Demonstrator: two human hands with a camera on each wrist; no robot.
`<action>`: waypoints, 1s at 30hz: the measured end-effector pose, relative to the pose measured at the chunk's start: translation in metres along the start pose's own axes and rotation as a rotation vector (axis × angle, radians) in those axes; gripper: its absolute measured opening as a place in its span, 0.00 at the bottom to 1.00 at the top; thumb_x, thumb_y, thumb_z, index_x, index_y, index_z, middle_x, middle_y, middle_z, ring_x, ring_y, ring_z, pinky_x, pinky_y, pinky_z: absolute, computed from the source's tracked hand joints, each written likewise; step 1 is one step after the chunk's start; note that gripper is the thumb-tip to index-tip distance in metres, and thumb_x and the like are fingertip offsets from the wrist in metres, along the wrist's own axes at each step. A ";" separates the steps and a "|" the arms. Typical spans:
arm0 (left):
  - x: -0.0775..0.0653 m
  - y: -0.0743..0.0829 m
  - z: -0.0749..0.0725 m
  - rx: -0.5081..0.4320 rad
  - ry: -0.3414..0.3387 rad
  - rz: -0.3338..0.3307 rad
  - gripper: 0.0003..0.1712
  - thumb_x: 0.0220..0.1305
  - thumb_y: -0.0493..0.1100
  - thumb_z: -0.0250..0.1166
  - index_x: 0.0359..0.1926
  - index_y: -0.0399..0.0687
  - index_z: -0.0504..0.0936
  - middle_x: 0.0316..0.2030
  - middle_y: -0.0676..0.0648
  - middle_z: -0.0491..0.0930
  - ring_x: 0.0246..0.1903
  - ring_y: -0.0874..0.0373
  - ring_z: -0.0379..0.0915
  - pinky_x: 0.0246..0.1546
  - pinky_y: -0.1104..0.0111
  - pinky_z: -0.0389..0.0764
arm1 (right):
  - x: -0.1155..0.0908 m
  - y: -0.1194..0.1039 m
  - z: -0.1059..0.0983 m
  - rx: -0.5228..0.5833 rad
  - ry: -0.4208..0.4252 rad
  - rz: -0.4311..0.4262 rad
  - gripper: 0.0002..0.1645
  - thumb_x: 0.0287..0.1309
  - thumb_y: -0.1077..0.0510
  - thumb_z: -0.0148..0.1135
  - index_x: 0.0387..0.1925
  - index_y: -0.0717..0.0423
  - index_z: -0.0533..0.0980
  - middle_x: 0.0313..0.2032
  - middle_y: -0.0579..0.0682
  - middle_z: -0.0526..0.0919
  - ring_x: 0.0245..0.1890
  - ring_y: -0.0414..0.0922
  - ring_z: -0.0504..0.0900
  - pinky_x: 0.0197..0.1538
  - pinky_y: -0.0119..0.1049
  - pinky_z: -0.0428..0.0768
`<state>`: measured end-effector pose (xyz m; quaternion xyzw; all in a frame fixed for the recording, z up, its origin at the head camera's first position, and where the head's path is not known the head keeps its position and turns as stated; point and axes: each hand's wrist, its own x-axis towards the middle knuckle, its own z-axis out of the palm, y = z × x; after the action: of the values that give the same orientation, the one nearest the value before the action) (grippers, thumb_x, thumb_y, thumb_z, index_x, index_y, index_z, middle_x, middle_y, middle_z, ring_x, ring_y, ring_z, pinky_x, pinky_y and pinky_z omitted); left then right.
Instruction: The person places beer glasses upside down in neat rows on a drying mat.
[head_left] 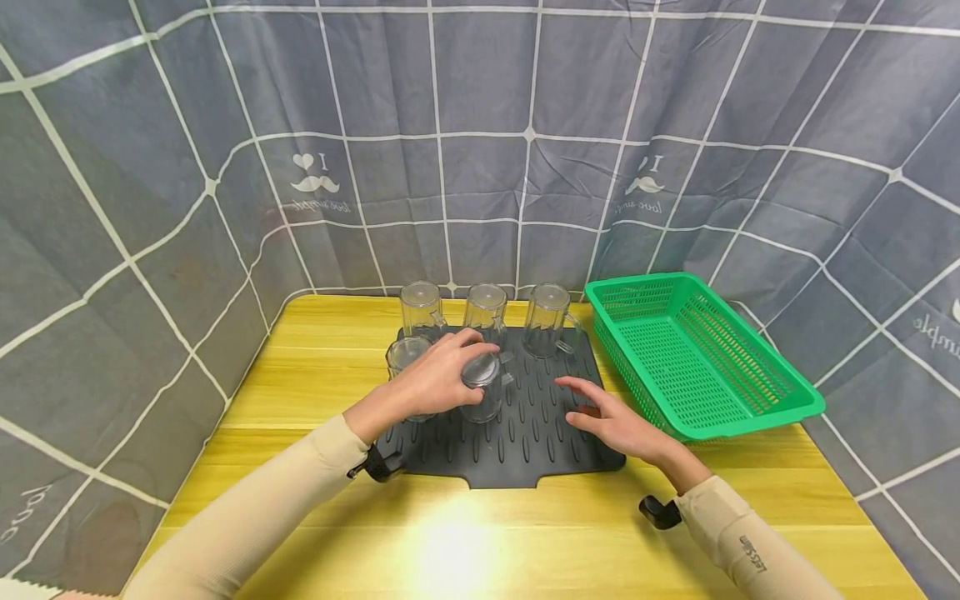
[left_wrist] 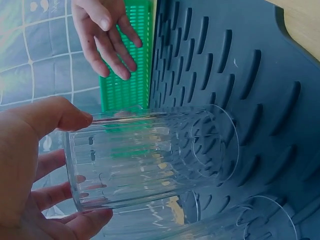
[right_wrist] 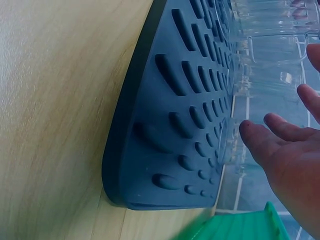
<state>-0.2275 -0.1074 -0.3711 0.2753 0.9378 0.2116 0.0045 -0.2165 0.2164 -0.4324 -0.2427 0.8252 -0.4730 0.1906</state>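
My left hand grips a clear glass mug from above, thumb and fingers around its upper end. In the left wrist view this mug stands on or just over the black ribbed drying mat; contact is hard to tell. Another glass mug is partly hidden behind the left hand. Three more mugs line the back of the mat, the rightmost mug with its handle to the right. Over the mat's right side, my right hand holds nothing, its fingers spread and relaxed.
A green plastic basket stands to the right of the mat on the wooden table. A grey curtain with white grid lines encloses the back and both sides.
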 end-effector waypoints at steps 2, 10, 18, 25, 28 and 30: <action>0.002 0.000 0.000 0.001 -0.005 0.002 0.37 0.58 0.47 0.70 0.70 0.57 0.73 0.65 0.47 0.69 0.58 0.48 0.69 0.50 0.54 0.76 | 0.000 -0.001 0.000 0.007 0.001 0.000 0.35 0.73 0.47 0.57 0.76 0.42 0.58 0.77 0.54 0.56 0.76 0.63 0.54 0.73 0.63 0.59; 0.007 0.002 -0.001 0.017 -0.047 -0.022 0.38 0.62 0.46 0.68 0.73 0.59 0.69 0.66 0.47 0.67 0.58 0.49 0.67 0.48 0.55 0.75 | 0.001 -0.001 -0.001 0.004 0.011 0.001 0.35 0.72 0.48 0.58 0.76 0.42 0.59 0.76 0.53 0.57 0.77 0.62 0.54 0.73 0.62 0.59; 0.009 0.009 0.000 0.024 -0.100 -0.075 0.42 0.64 0.52 0.69 0.76 0.60 0.63 0.71 0.45 0.60 0.68 0.48 0.61 0.53 0.52 0.78 | 0.002 -0.001 -0.001 0.003 0.013 -0.013 0.36 0.72 0.48 0.58 0.76 0.44 0.58 0.77 0.54 0.57 0.77 0.62 0.54 0.73 0.63 0.59; 0.012 0.011 0.007 0.049 -0.085 -0.086 0.41 0.66 0.56 0.68 0.76 0.59 0.63 0.74 0.43 0.57 0.71 0.47 0.58 0.57 0.50 0.77 | 0.003 -0.002 -0.001 0.003 0.024 -0.021 0.37 0.72 0.47 0.58 0.76 0.44 0.58 0.77 0.53 0.57 0.77 0.62 0.53 0.72 0.64 0.60; 0.013 0.011 0.009 0.045 -0.073 -0.089 0.40 0.66 0.54 0.67 0.76 0.58 0.64 0.77 0.41 0.54 0.75 0.44 0.54 0.62 0.47 0.74 | 0.004 -0.004 -0.002 -0.002 0.023 -0.013 0.37 0.72 0.46 0.58 0.76 0.43 0.57 0.77 0.52 0.56 0.77 0.62 0.53 0.72 0.63 0.61; 0.013 0.011 0.010 0.044 -0.069 -0.089 0.39 0.67 0.52 0.67 0.76 0.57 0.64 0.77 0.40 0.53 0.76 0.43 0.52 0.64 0.46 0.72 | 0.004 -0.005 -0.003 -0.007 0.020 -0.006 0.38 0.72 0.46 0.58 0.77 0.43 0.57 0.77 0.52 0.55 0.77 0.62 0.53 0.71 0.63 0.62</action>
<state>-0.2314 -0.0883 -0.3741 0.2404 0.9528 0.1810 0.0404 -0.2203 0.2134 -0.4272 -0.2411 0.8280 -0.4732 0.1798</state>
